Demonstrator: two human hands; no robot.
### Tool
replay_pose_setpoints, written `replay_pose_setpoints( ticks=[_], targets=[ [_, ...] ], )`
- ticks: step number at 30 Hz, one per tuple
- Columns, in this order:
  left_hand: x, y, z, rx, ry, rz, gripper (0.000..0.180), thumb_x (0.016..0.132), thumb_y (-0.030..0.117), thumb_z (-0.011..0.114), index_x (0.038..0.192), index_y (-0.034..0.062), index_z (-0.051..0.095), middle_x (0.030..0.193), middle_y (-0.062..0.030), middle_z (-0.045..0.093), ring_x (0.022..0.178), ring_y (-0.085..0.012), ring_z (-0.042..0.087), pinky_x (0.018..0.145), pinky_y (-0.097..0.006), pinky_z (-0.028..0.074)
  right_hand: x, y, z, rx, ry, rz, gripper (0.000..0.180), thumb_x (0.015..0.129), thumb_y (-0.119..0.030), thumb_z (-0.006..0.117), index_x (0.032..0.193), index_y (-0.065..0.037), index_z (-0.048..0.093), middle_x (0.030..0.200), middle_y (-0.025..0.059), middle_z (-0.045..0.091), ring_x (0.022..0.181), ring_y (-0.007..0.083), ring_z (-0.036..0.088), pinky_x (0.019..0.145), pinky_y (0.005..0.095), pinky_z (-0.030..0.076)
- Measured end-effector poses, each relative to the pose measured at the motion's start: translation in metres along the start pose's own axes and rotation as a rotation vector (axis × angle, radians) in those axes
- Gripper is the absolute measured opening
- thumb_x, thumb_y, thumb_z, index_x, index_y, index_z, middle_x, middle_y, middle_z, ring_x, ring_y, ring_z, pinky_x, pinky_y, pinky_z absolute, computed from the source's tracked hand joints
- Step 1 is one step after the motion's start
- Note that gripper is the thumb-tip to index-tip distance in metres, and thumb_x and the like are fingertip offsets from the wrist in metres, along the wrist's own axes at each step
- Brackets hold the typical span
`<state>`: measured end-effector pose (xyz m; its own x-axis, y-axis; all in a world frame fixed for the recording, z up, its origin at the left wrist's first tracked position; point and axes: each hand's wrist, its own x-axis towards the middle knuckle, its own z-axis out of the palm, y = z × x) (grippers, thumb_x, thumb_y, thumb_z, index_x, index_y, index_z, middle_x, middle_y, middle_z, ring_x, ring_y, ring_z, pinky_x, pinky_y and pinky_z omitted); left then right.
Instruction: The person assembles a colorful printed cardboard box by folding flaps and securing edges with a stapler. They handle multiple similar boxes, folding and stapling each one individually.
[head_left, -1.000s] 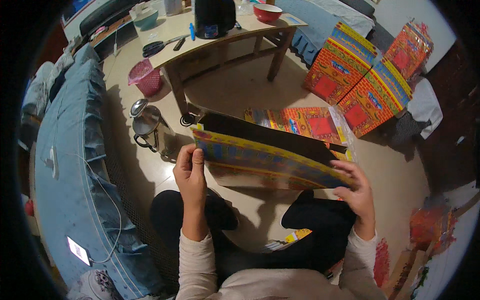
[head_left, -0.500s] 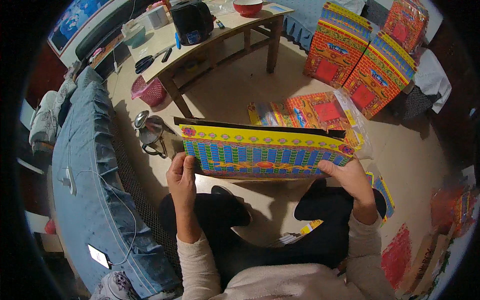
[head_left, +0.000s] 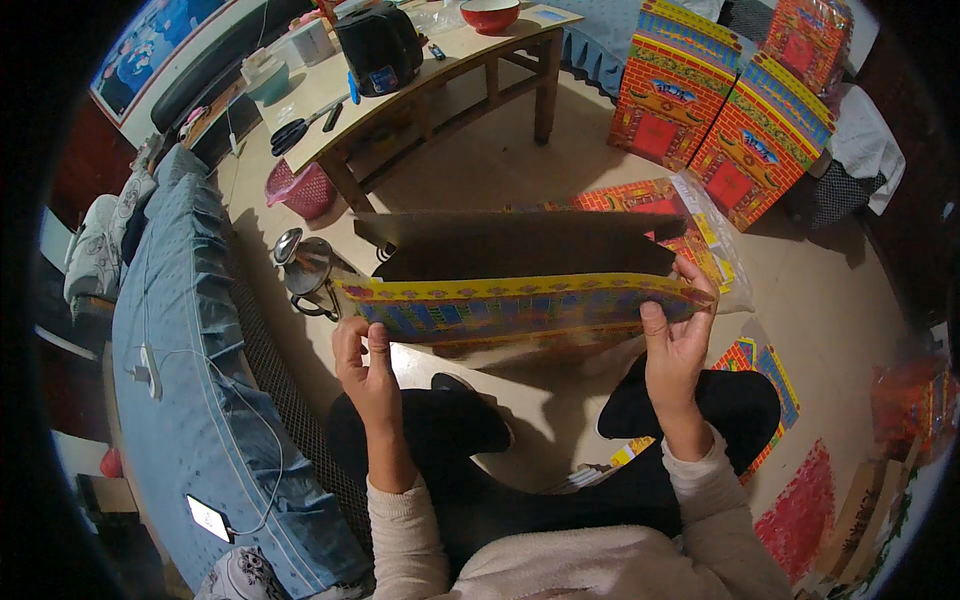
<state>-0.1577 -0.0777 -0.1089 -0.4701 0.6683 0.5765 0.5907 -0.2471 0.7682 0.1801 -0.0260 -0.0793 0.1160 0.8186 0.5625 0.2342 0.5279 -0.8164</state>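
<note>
Between my hands is a printed cardboard box, its yellow-edged front patterned in blue and its top gaping to show a dark, bare inside. My left hand grips the box's left front corner, thumb up. At the opposite end, my right hand holds the right edge, with the thumb on the front face and fingers around the corner. The box hangs above the floor in front of my knees. Its underside is hidden.
Beyond the box lies a plastic-wrapped stack of printed cardboard. Two brick-patterned boxes stand at the far right. A metal kettle and pink basket are at the left, near a wooden table. A blue-covered sofa runs along my left.
The box has tilted and spread at the top, so its inside now shows. My right hand has shifted slightly left, its fingers now around the box's corner.
</note>
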Motion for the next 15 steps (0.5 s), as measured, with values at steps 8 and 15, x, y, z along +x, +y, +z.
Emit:
replay_pose_setpoints(
  ticks=[8,15],
  targets=[
    [-0.010,-0.004,0.001,0.008,-0.021,-0.087,0.029,0.104,0.020,0.068,0.087,-0.0005,0.058,0.083,-0.0053,0.052,0.079,-0.0181,0.049,0.075,-0.032,0.041,-0.006,-0.019,0.009,-0.192,0.132,-0.008,0.056,0.100,-0.009,0.070,0.149,-0.003,0.042,0.153,0.0144,0.034,0.131,0.0259,0.052,0.108,0.0394,0.049],
    [-0.015,-0.003,0.003,-0.066,0.046,-0.144,0.032,0.106,0.022,0.065,0.086,-0.0007,0.056,0.083,-0.0047,0.054,0.080,-0.0171,0.052,0.076,-0.031,0.043,-0.009,-0.018,-0.002,0.146,0.104,0.045,0.034,0.101,-0.007,0.069,0.131,-0.003,0.053,0.141,0.0141,0.045,0.123,0.0215,0.058,0.105,0.0377,0.052]
  ],
)
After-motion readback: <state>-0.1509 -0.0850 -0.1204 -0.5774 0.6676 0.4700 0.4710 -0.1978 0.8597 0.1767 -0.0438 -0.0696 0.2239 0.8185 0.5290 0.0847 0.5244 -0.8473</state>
